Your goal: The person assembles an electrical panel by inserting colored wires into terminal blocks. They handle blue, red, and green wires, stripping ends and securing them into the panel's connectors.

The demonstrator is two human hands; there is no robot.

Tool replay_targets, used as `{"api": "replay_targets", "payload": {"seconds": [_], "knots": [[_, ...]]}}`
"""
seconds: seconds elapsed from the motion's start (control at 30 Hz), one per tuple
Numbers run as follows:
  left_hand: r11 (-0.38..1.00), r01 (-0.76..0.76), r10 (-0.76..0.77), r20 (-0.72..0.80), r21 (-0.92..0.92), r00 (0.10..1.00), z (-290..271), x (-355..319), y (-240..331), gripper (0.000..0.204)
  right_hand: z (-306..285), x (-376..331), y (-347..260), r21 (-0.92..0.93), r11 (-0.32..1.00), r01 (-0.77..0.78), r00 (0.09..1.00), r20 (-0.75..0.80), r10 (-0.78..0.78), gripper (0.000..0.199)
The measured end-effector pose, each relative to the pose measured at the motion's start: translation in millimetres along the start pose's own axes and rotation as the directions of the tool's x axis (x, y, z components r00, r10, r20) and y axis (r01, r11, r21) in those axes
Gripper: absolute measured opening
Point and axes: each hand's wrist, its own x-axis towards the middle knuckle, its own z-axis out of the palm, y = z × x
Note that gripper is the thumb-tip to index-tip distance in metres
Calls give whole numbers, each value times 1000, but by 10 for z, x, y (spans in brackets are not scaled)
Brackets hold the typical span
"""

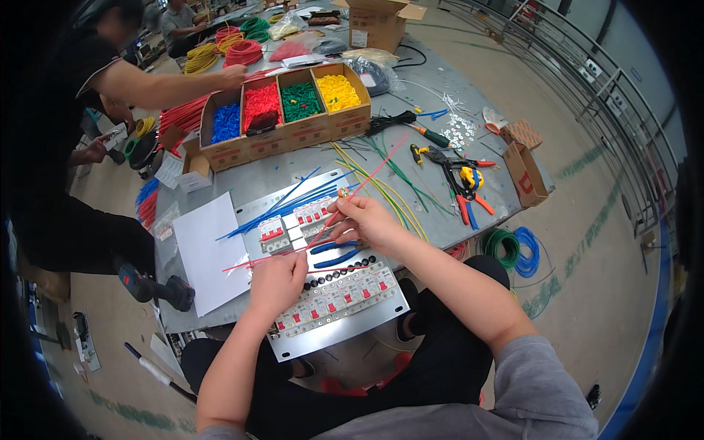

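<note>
A thin red wire [381, 165] runs slantwise across the metal plate [323, 347]. My left hand [277, 282] is closed around its lower part, above the near row of circuit breakers [334, 304]. Higher up, my right hand [367, 224] pinches the same wire between thumb and fingers. A small orange thing [342, 192] shows at those fingertips; its kind is too small to tell. Smaller breakers [312, 213] sit on the plate's far part, next to blue wires [282, 210]. Blue-handled pliers [334, 258] lie on the plate, just under my right hand.
A divided cardboard box [286, 139] holds blue, red, green and yellow small parts. White paper [209, 253] and a cordless drill [158, 287] are at left. Tools, including red-handled cutters [463, 209], lie right. A co-worker's arm [165, 79] reaches behind the box. Wire coils [513, 249] lie beyond the table's right edge.
</note>
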Motion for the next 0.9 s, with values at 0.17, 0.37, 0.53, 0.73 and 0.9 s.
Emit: {"api": "replay_targets", "payload": {"seconds": [0.17, 0.37, 0.53, 0.73, 0.9], "knots": [[989, -101, 93, 77, 110, 993, -209, -18, -254, 24, -309, -26, -253, -534, 833, -145, 989, -75, 123, 44], [948, -118, 133, -32, 297, 991, -219, -119, -554, 20, -1043, -214, -374, -937, 132, -323, 936, -336, -100, 36], [955, -141, 168, -85, 261, 982, -92, -156, -571, 18, -1135, -167, -273, -926, 109, -360, 914, -374, -156, 42], [957, -182, 190, -11, 225, 982, 52, -59, -508, 14, -931, -145, -216, -930, 133, -342, 905, -364, -221, 64], [962, -187, 168, 107, 198, 980, 127, 7, -397, 22, -805, -142, -121, -994, 43, -103, 957, -111, -268, 66]]}}
